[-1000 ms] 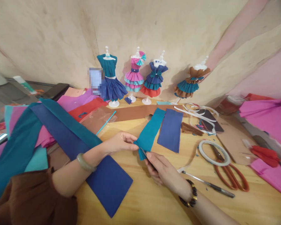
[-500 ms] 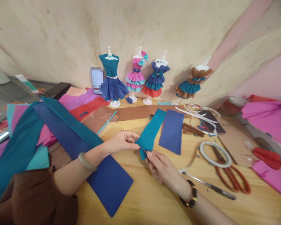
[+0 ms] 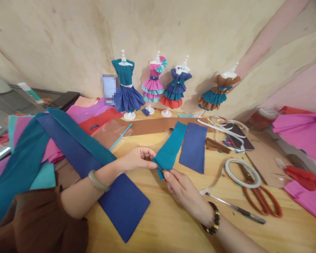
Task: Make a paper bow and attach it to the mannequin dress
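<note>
A teal crepe strip (image 3: 173, 146) lies slanted at the middle of the table, its near end creased and lifted between my hands. My left hand (image 3: 142, 158) pinches the left corner of that end. My right hand (image 3: 180, 184) is closed at the near end, fingertips on the teal strip and on a thin dark piece along the crease, too small to make out. Just right of the strip lies a blue rectangle (image 3: 192, 147). A folded dark blue strip (image 3: 125, 207) passes under my left forearm.
Four small dress forms, one in a teal top (image 3: 125, 75), stand at the back. On the right are orange-handled scissors (image 3: 262, 200), a tape roll (image 3: 228, 172) and a pen (image 3: 237, 209). Coloured crepe sheets (image 3: 28, 158) pile up on the left.
My right hand has shifted very slightly at the near end of the teal strip, and the crease there looks a little more folded. My left hand keeps its pinch.
</note>
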A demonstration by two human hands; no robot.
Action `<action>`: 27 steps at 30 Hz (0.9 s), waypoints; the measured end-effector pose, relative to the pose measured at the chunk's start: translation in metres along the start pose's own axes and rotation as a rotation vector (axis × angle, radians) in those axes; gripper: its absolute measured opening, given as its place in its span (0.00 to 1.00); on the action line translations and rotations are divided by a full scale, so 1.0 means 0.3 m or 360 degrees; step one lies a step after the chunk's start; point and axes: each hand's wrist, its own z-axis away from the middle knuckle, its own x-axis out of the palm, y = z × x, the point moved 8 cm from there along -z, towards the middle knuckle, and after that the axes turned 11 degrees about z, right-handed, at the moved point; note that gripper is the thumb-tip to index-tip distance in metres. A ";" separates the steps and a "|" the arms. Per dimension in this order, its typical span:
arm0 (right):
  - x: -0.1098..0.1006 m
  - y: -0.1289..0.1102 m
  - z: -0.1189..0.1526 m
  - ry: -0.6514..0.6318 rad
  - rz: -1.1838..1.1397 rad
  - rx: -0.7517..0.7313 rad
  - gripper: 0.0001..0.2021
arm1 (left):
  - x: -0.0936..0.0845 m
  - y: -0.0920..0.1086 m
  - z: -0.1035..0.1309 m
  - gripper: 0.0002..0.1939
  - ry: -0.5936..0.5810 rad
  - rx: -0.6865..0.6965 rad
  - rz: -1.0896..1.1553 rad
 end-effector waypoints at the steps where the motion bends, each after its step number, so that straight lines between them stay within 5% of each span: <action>1: 0.000 -0.001 0.001 0.0004 0.0014 -0.0003 0.20 | 0.001 0.000 0.000 0.16 -0.0005 0.0000 -0.0003; 27: 0.002 -0.019 0.003 -0.0015 -0.0066 0.0007 0.24 | -0.003 -0.004 0.000 0.21 0.0014 0.0009 -0.0071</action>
